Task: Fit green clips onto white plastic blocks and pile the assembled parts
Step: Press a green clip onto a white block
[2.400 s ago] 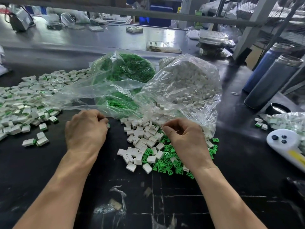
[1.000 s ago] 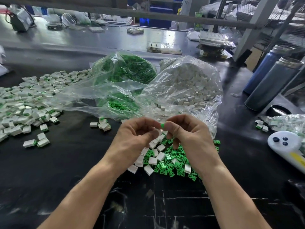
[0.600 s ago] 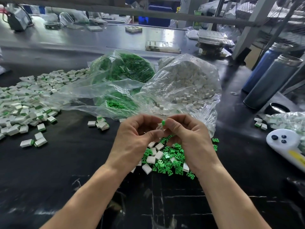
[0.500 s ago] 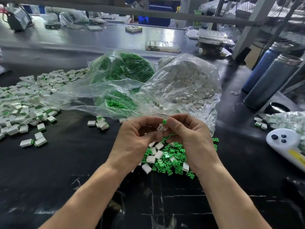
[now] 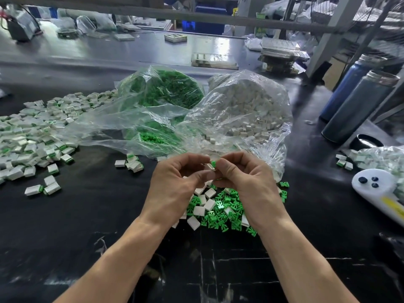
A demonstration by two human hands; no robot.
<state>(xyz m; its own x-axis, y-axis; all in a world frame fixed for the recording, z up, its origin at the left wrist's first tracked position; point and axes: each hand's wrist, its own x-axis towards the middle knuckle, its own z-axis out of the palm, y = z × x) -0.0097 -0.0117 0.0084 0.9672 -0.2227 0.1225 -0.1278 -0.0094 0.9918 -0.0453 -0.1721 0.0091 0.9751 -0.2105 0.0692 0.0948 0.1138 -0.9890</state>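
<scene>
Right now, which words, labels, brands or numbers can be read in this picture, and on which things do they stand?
None can be read.
Green sticker on the far post: too blurred.
Yellow label on the white device: too blurred.

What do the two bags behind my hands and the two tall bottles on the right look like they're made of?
Bags: thin clear plastic film, glossy; it crinkles and the contents show through. Bottles: probably metal with a matte dark blue coat, bare silvery rims on top; coated plastic is possible.
</scene>
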